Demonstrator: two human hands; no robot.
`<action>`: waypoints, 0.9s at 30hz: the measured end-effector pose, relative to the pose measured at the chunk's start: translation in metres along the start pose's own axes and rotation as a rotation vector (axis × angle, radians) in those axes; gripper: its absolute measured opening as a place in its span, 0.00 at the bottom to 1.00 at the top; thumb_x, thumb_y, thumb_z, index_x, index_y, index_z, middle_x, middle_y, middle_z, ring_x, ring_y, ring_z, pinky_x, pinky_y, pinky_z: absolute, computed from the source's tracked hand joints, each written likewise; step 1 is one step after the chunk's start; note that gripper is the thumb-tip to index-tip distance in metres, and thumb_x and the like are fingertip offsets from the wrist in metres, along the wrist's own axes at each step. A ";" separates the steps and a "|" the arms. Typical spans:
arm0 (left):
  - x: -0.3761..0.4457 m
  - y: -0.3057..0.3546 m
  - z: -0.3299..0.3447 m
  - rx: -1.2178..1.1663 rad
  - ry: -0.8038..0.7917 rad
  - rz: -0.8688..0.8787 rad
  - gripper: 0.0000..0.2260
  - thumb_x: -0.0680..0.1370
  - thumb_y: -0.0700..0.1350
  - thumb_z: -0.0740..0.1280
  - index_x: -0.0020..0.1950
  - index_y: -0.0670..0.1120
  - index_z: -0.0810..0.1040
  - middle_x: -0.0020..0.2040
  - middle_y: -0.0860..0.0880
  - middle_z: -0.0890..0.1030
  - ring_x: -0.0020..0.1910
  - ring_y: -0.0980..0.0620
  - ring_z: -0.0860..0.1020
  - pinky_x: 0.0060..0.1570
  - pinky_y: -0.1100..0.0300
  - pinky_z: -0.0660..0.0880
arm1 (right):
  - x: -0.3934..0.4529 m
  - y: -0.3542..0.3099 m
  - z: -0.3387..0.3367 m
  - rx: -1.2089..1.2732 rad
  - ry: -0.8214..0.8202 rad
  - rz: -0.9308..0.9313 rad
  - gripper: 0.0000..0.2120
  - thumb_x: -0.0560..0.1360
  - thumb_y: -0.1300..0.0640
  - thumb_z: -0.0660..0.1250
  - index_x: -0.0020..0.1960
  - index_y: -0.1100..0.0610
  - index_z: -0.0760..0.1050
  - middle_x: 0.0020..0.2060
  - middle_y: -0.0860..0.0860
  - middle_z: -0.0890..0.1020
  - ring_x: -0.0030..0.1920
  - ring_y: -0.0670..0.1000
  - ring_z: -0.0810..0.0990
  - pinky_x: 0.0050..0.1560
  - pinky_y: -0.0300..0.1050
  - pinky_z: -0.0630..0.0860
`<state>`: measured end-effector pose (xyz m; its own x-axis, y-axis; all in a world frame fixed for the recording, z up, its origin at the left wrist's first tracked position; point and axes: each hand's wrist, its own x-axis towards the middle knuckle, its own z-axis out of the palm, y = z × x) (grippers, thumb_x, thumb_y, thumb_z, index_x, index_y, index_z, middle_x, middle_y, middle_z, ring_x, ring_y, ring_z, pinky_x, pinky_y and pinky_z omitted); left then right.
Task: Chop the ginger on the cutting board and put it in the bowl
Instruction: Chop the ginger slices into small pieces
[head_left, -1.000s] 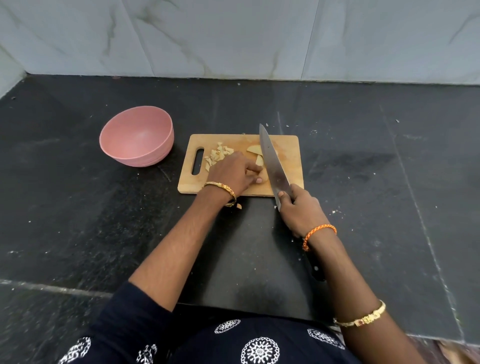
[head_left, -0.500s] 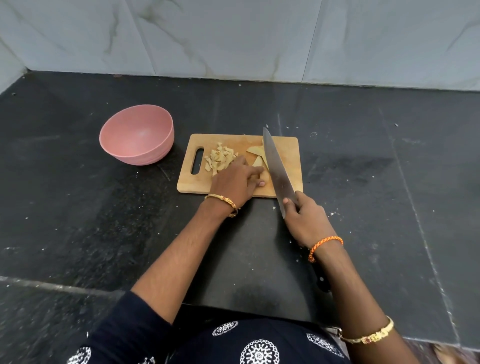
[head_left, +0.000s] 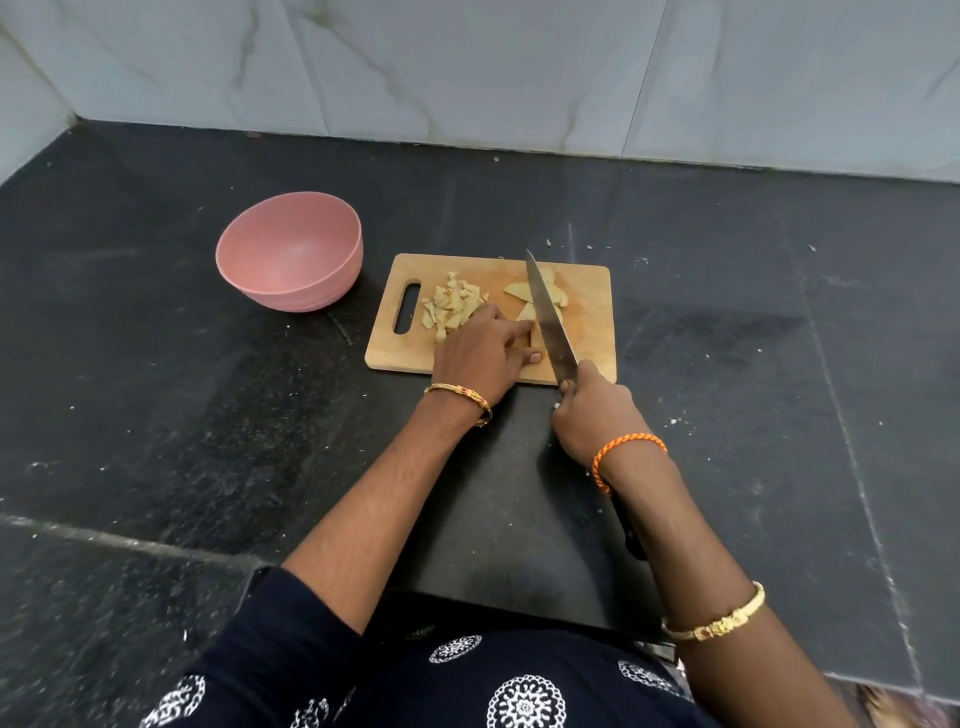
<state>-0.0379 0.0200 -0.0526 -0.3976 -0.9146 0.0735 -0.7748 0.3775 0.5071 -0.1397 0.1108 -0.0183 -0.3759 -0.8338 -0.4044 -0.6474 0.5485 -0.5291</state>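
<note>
Left hand (head_left: 480, 353): fingers (head_left: 514, 328) curled, pinning a ginger piece (head_left: 527, 313) at their tips so it stays put for the cut.
Right hand (head_left: 592, 410): fingers clamped round the knife (head_left: 548, 317) handle.
Blade axis: tip points away and slightly left, just right of the left fingertips.
Chopped ginger (head_left: 452, 306): on the cutting board (head_left: 592, 332), just beyond the left knuckles.
Bowl (head_left: 291, 254): on the surface, left of the board, no ginger visible inside.

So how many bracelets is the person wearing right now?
3: a gold bracelet on the left wrist, an orange cord band on the right wrist, and a gold bangle further up the right forearm. Sleeves might hide more.
</note>
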 end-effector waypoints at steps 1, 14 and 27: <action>0.000 0.000 0.000 -0.010 -0.002 0.000 0.16 0.74 0.54 0.68 0.62 0.56 0.77 0.45 0.54 0.70 0.43 0.55 0.71 0.39 0.60 0.66 | 0.000 -0.002 -0.002 -0.020 -0.022 0.003 0.10 0.80 0.58 0.55 0.59 0.60 0.65 0.45 0.57 0.69 0.47 0.59 0.73 0.48 0.51 0.72; -0.005 0.003 -0.006 0.026 -0.008 -0.071 0.16 0.73 0.58 0.68 0.60 0.58 0.78 0.55 0.52 0.74 0.55 0.50 0.74 0.46 0.58 0.66 | -0.055 0.032 -0.022 -0.012 -0.157 0.018 0.06 0.81 0.54 0.53 0.50 0.56 0.66 0.43 0.57 0.74 0.38 0.54 0.74 0.42 0.45 0.69; -0.008 0.007 -0.009 0.083 -0.028 -0.069 0.17 0.74 0.58 0.66 0.62 0.57 0.77 0.62 0.48 0.74 0.59 0.47 0.74 0.50 0.54 0.71 | -0.017 0.014 -0.007 0.024 -0.046 0.002 0.10 0.81 0.54 0.53 0.55 0.59 0.68 0.54 0.62 0.76 0.47 0.58 0.74 0.48 0.47 0.70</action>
<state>-0.0354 0.0290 -0.0421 -0.3545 -0.9349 0.0163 -0.8383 0.3254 0.4375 -0.1470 0.1324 -0.0132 -0.3461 -0.8293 -0.4388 -0.6301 0.5520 -0.5461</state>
